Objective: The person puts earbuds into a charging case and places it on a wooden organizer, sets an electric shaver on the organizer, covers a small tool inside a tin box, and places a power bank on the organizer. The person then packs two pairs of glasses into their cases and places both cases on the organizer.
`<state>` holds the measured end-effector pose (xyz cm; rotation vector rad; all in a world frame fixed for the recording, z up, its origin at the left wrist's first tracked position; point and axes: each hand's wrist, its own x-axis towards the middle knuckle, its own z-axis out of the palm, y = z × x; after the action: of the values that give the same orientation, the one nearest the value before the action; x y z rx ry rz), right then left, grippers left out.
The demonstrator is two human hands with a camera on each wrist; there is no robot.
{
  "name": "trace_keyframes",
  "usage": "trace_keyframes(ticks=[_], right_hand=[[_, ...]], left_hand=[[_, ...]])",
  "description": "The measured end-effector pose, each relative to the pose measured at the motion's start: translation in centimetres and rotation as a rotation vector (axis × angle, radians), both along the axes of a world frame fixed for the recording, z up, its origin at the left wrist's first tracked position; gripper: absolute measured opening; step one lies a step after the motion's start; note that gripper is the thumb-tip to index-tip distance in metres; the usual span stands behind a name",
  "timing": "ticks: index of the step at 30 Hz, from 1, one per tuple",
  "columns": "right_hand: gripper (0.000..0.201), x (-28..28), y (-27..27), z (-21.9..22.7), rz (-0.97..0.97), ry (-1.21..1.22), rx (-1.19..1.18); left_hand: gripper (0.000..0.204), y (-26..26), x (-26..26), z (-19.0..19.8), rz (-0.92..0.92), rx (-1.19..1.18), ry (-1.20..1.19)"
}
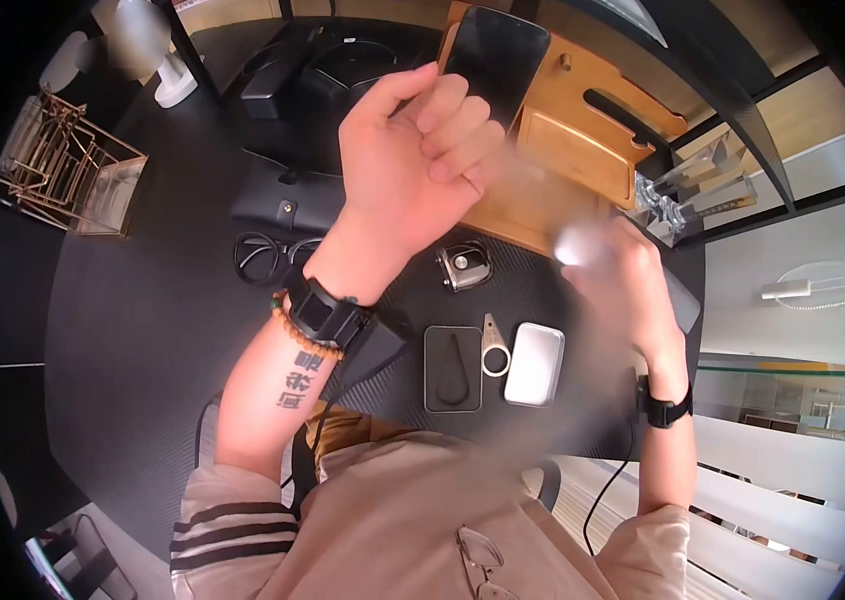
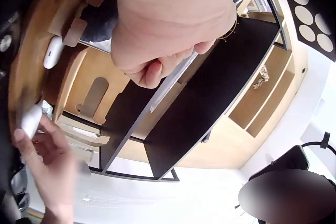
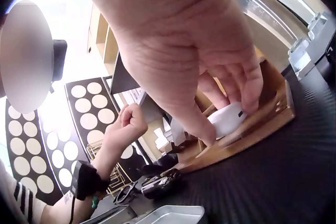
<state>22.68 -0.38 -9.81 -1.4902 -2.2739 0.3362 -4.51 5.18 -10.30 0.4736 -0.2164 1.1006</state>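
In the head view my left hand (image 1: 418, 160) is raised over the table, its fingers curled toward the palm and its thumb pointing away. Nothing shows in its grasp. My right hand (image 1: 628, 285) is at the right, in front of the wooden desk organizer (image 1: 598, 205). Between thumb and fingertips it grips a small white earbud case (image 3: 228, 120), whose dark port shows in the right wrist view. A second white, rounded object (image 2: 52, 52) with a small dark slot lies on the wood in the left wrist view.
A phone (image 1: 496, 60) leans in the organizer. Near me lie an open black tin (image 1: 453, 385), a white-lined lid (image 1: 535, 365), a ringed metal tool (image 1: 495, 350) and a silver item (image 1: 465, 266). Glasses (image 1: 261, 258) and a black pouch (image 1: 268, 205) lie left.
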Motion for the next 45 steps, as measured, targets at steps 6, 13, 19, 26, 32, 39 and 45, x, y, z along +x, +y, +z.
trace_keyframes(ticks=[6,13,19,26,32,39,45], right_hand=[[0.037,-2.1,2.5,-1.6,0.046,-0.008,0.019],[0.029,-3.7,4.1,-2.5,0.105,-0.002,0.036],[0.025,-4.0,4.3,-3.1,0.109,0.073,0.035],[0.025,-4.3,4.7,-3.5,0.160,0.006,0.142],[0.028,-4.4,4.3,-3.2,0.196,-0.001,0.182],[0.019,-5.0,1.8,-0.9,0.202,-0.057,0.185],[0.009,-5.0,0.8,0.4,0.287,-0.017,0.065]], left_hand=[[0.040,0.5,0.6,-0.6,-0.015,-0.001,-0.011],[0.039,0.5,0.8,-0.5,0.014,-0.003,-0.014],[0.038,0.7,0.7,-0.6,0.012,-0.026,-0.017],[0.038,0.7,0.8,-0.6,0.016,-0.030,-0.026],[0.038,0.5,0.8,-0.5,0.026,-0.046,-0.013],[0.036,0.6,0.8,-0.4,0.037,-0.059,0.002],[0.037,0.8,0.9,-0.6,0.016,-0.048,-0.003]])
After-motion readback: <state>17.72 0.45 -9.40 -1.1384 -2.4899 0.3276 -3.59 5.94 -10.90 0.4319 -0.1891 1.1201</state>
